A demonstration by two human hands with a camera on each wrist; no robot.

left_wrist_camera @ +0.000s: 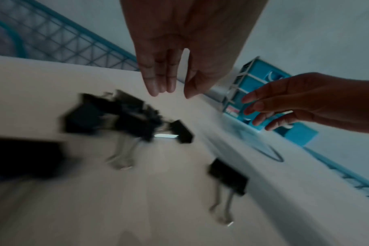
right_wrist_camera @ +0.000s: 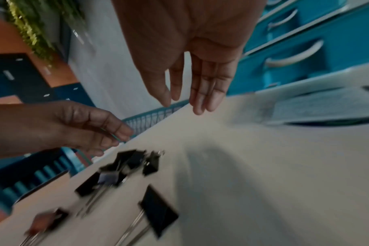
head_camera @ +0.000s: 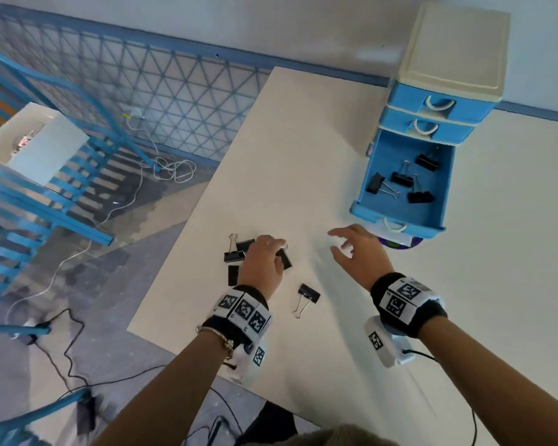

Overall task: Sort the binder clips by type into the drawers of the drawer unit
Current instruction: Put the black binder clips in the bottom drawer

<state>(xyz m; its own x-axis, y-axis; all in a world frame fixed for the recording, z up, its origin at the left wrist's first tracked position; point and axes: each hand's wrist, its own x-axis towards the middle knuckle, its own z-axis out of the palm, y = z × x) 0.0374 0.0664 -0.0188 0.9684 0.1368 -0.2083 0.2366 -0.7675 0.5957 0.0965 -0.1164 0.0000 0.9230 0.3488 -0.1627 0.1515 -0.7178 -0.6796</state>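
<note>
While my left hand (head_camera: 262, 259) hovers empty, fingers loosely parted, over the binder clips (head_camera: 239, 252) heaped on the bench (head_camera: 303, 156), I'd pinch one body cleanly; my right hand (head_camera: 358, 252) waits open.

Landmark is the drawer unit (head_camera: 438, 101) at the counter's (head_camera: 303, 156) far right. Its bottom drawer (head_camera: 403, 188) is pulled out toward you, top open, four clips inside with bare floor between them. The two drawers above it are closed. Left of the unit, bare counter runs to the loose clip pile (head_camera: 239, 252). One single clip (head_camera: 308, 296) lies apart, nearer you. Your left grip (head_camera: 263, 262) hangs over the pile; your right grip (head_camera: 360, 255) hovers just before the drawer front.
</note>
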